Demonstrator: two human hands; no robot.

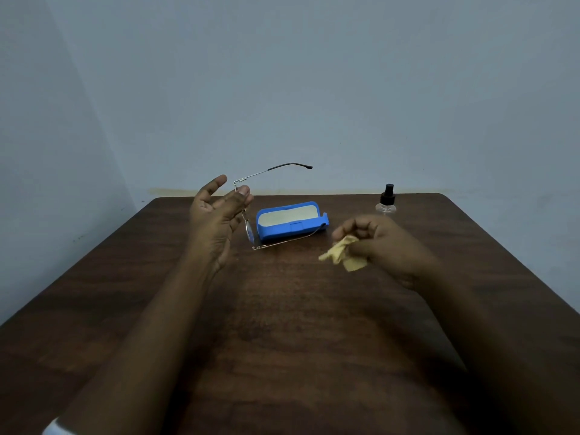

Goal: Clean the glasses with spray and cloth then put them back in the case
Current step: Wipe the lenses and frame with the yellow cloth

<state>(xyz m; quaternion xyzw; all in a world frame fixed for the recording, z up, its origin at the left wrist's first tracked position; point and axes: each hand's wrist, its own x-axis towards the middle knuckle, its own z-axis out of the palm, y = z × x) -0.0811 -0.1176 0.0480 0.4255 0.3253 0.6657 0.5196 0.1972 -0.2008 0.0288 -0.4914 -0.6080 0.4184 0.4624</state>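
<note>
My left hand (216, 218) holds thin metal-framed glasses (251, 230) by the front, turned on edge above the table, with both temples unfolded and pointing right. One temple sticks up against the wall; the other runs low in front of the case. The blue case (292, 221) lies open behind them with a pale lining. My right hand (381, 246) is shut on a crumpled yellow cloth (343, 253), held to the right of the glasses and apart from them. A small clear spray bottle (386, 200) with a black nozzle stands upright behind my right hand.
A dark brown wooden table (282, 309) fills the lower view, its far edge close to a plain grey-blue wall (282, 89). A white sleeve edge (53, 428) shows at the bottom left.
</note>
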